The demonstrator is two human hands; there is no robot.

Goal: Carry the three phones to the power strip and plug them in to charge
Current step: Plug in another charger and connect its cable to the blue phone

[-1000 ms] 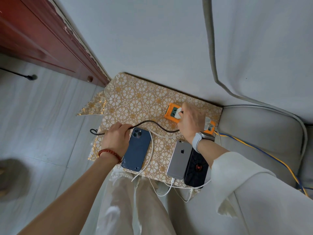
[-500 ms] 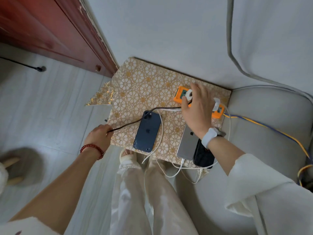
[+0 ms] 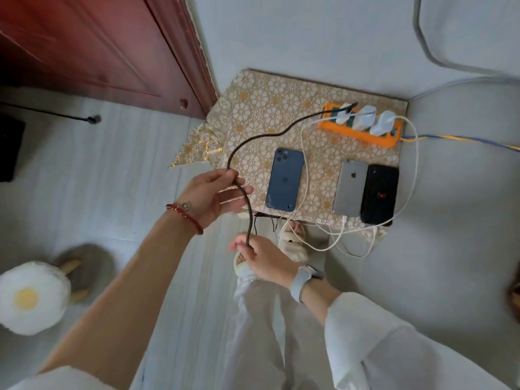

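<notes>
- On the floral gold cloth (image 3: 270,108) covering a small table against the wall, an orange power strip (image 3: 361,133) lies at 1 o'clock, with three white plug adapters (image 3: 363,119) seated side by side in it.
- At the middle of the cloth lies the blue phone (image 3: 285,180), face down, camera end toward 12 o'clock; no cable is visibly plugged into it.
- Toward 3 o'clock from it, the silver phone (image 3: 350,188) and the black phone (image 3: 380,194) lie touching side by side, each with a white cable (image 3: 412,170) at its near end, looping off the table edge and back up to the strip.
- A black braided cable (image 3: 254,140) runs from the leftmost adapter, curves toward 9 o'clock and drops off the cloth's near edge.
- The left hand (image 3: 209,197), with a red bead bracelet at the wrist, holds this cable where it bends, thumb over it and fingers loosely spread beneath.
- The right hand (image 3: 261,257), at 6 o'clock below the table edge and wearing a pale watch, pinches the cable's lower end between curled fingers; the connector itself is hidden.
- At 8 o'clock on the pale floor sits a fried-egg cushion (image 3: 32,298).
</notes>
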